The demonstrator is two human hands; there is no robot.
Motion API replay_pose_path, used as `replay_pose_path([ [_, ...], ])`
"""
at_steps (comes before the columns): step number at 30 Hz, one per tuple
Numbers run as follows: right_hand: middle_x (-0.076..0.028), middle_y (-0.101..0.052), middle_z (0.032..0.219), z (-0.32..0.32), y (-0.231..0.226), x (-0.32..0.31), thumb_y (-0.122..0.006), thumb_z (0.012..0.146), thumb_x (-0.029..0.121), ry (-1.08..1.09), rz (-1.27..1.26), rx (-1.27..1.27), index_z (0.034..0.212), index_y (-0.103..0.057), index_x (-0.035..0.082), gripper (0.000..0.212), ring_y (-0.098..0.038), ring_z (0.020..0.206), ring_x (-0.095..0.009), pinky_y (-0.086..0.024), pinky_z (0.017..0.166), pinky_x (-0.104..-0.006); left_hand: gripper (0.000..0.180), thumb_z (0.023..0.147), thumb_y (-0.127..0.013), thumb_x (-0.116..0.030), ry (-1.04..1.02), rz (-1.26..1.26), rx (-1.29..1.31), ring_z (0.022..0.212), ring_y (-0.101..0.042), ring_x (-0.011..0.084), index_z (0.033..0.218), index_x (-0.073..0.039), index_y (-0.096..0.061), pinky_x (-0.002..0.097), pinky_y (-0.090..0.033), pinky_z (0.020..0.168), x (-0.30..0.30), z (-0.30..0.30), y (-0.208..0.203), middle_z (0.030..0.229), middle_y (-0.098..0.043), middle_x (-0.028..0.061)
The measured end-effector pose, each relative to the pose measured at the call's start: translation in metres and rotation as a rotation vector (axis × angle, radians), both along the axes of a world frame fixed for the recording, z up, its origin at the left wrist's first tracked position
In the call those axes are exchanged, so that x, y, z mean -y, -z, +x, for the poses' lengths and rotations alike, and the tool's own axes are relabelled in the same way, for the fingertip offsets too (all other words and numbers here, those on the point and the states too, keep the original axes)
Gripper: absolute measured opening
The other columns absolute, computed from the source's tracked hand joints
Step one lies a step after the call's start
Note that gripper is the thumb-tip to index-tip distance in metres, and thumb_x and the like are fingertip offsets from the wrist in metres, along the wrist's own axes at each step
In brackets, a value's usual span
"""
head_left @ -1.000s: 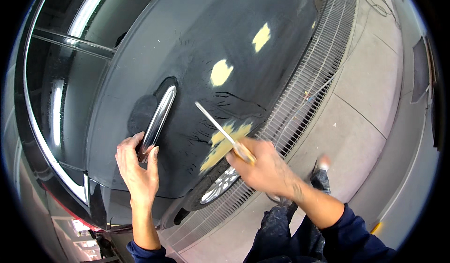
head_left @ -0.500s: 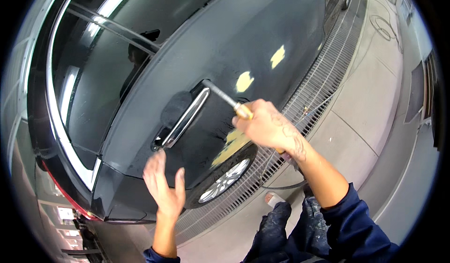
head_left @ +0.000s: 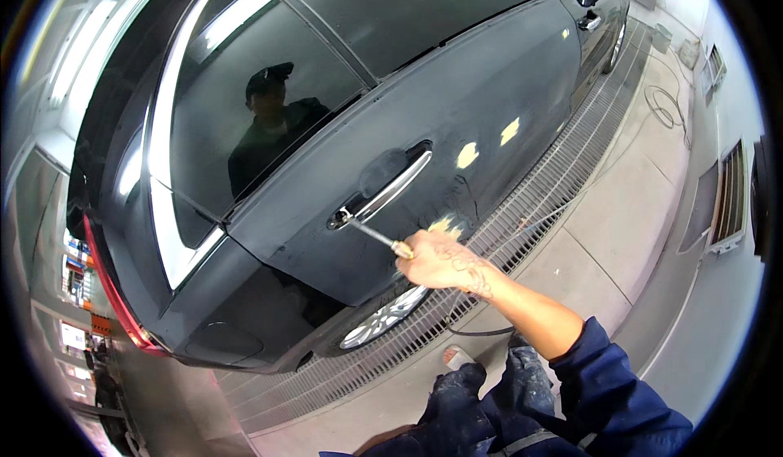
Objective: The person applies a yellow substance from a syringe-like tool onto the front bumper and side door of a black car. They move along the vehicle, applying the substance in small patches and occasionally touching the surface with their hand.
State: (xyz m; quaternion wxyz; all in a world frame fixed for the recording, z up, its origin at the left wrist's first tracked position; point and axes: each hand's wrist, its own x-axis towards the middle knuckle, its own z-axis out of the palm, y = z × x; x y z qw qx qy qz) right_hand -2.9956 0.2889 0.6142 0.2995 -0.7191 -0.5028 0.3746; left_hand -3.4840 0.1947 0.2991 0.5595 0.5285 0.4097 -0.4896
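Observation:
My right hand (head_left: 444, 260) is closed round the yellow handle of a screwdriver (head_left: 377, 235), whose metal shaft points left. Its tip meets the rear end of the chrome door handle (head_left: 400, 183), at a small opening in the dark grey car door (head_left: 489, 82). The front end of the door handle sits against the door. My left hand is out of view; only a bit of skin (head_left: 383, 439) and dark sleeve show at the lower edge.
Yellowish filler patches (head_left: 467, 155) mark the matte door. Below lies a wheel (head_left: 383, 318) beside a metal floor grate (head_left: 522, 212). A hose (head_left: 667, 106) coils on the concrete floor (head_left: 595, 265). A grey wall (head_left: 701, 318) stands at the right.
My right hand has moved the screwdriver from the door handle's front end to its rear end. My left hand has dropped away from the rear end and out of view. The view has shifted, showing more window.

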Motion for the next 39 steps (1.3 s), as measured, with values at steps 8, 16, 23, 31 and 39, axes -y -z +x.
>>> replay_pose_path([
  [8, -0.034, -0.073, 0.094, -0.059, 0.006, 0.003, -0.061, 0.095, 0.027, 0.071, -0.085, -0.123, 0.100, -0.075, -0.007, 0.037, -0.072, 0.099, -0.052, -0.058, 0.089, -0.0544, 0.035, 0.104, -0.066, -0.031, -0.206, 0.563, 0.639, 0.062, -0.070, 0.0147, 0.093, 0.000, -0.078, 0.0334, -0.054, 0.057, -0.145, 0.122, -0.138, 0.072, -0.072, 0.0082],
  [16, -0.030, -0.075, 0.096, -0.094, 0.086, 0.028, -0.060, 0.097, 0.033, 0.402, 0.126, -0.153, 0.106, -0.076, 0.000, 0.038, -0.075, 0.091, -0.045, -0.059, 0.082, -0.0491, 0.034, 0.104, -0.072, -0.026, -0.847, 0.497, 1.245, 0.082, -0.067, 0.0118, 0.119, 0.004, -0.073, 0.0265, -0.054, 0.078, -0.139, 0.290, -0.240, 0.098, -0.075, 0.0039],
  [23, -0.031, -0.074, 0.094, -0.110, 0.082, 0.049, -0.066, 0.098, 0.038, 0.493, 0.007, -0.154, 0.109, -0.072, -0.006, 0.047, -0.075, 0.096, -0.045, -0.059, 0.082, -0.0497, 0.025, 0.103, -0.069, -0.013, -0.637, 0.852, 1.055, 0.074, -0.073, 0.0153, 0.088, 0.006, -0.074, 0.0283, -0.057, 0.068, -0.167, 0.313, -0.232, 0.083, -0.078, 0.0150],
  [31, -0.011, -0.068, 0.072, -0.083, 0.058, 0.052, -0.062, 0.104, 0.044, 0.535, -0.130, -0.395, 0.108, -0.071, -0.005, 0.049, -0.067, 0.054, -0.019, -0.056, 0.055, -0.0336, 0.039, 0.109, -0.064, -0.029, -0.862, 0.377, 1.062, 0.072, -0.074, 0.0210, 0.090, 0.005, -0.069, 0.0336, -0.059, 0.066, -0.170, 0.348, -0.223, 0.081, -0.075, 0.0171],
  [39, -0.004, -0.065, 0.074, -0.082, 0.103, 0.085, -0.044, 0.112, 0.052, 0.608, 0.408, -0.686, 0.109, -0.065, 0.000, 0.056, -0.065, 0.064, -0.015, -0.056, 0.065, -0.0338, 0.045, 0.109, -0.062, -0.037, -0.829, 0.345, 1.061, 0.086, -0.078, 0.0262, 0.103, 0.007, -0.069, 0.0359, -0.062, 0.078, -0.154, 0.376, -0.243, 0.096, -0.077, 0.0197],
])
